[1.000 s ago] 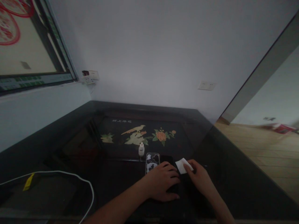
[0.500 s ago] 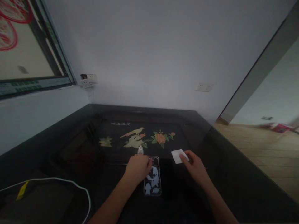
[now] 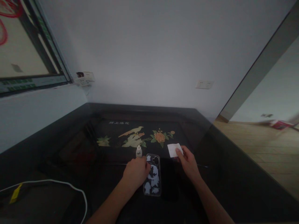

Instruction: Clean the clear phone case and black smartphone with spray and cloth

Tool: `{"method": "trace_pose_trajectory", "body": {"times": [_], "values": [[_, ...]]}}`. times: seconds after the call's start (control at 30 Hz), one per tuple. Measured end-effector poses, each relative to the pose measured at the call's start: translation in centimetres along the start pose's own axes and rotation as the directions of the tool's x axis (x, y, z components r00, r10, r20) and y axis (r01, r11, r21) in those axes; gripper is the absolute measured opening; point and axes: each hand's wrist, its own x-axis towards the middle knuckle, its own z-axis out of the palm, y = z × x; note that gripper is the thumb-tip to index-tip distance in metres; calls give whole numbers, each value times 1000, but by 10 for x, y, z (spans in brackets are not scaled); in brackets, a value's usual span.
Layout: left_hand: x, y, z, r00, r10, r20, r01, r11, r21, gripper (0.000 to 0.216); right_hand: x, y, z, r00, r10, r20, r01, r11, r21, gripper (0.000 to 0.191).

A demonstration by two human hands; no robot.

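A clear phone case (image 3: 152, 180) with pale cut-out shapes lies on the black tabletop. My left hand (image 3: 135, 172) is closed at its left edge, the thumb over the rim; the other fingers are mostly hidden. Just beyond that hand stands a small clear bottle (image 3: 139, 151) with a white cap. My right hand (image 3: 188, 160) pinches a small white square sheet (image 3: 174, 150) between thumb and fingers, raised to the right of the case. Whether the sheet is paper or cloth cannot be made out.
A dark rectangular thing (image 3: 170, 180), perhaps a phone, lies right of the case. A white cable (image 3: 70, 184) with a yellow tag (image 3: 16, 193) curves across the left side. The black table (image 3: 187, 124) bears a bird-and-flower picture and meets the wall behind.
My left thumb has slid down and left off the case's upper part, showing more of the case and bottle. My right hand, holding the white sheet, has moved slightly left and away from me.
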Motion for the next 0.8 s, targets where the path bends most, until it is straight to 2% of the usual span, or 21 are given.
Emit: {"method": "trace_pose_trajectory", "body": {"times": [0.1, 0.2, 0.27, 0.33, 0.5, 0.57, 0.63, 0.7, 0.8], "values": [[1, -3, 1, 998, 48, 35, -36, 953, -301, 21, -2, 0, 3, 1000, 16, 15, -16, 1000, 16, 36], [1, -4, 7, 977, 102, 185, 50, 740, -670, 20, -5, -3, 7, 999, 13, 35, -13, 1000, 0, 36], [2, -2, 12, 956, 157, 246, 111, 582, -805, 20, -6, -4, 8, 999, 6, 37, -5, 1000, -12, 37], [4, 1, 16, 944, 203, 261, 142, 464, -874, 23, -6, -3, 7, 1000, -5, 27, 5, 1000, -13, 37], [7, 11, 21, 950, 239, 200, 133, 270, -954, 36, -5, 3, 1, 994, -73, -77, 72, 997, -17, 34], [7, 13, 22, 935, 296, 196, 142, 192, -971, 40, -7, 1, -1, 977, -150, -151, 135, 985, -103, 31], [7, 15, 23, 927, 319, 199, 156, 156, -975, 43, -9, -4, -3, 945, -285, -163, 241, 939, -246, 26], [8, 17, 24, 933, 301, 199, 157, 159, -975, 44, -12, -12, -4, 905, -420, -72, 368, 857, -361, 22], [11, 16, 26, 940, 282, 192, 151, 161, -975, 43, -20, -24, -2, 845, -517, 135, 524, 750, -404, 28]]}}
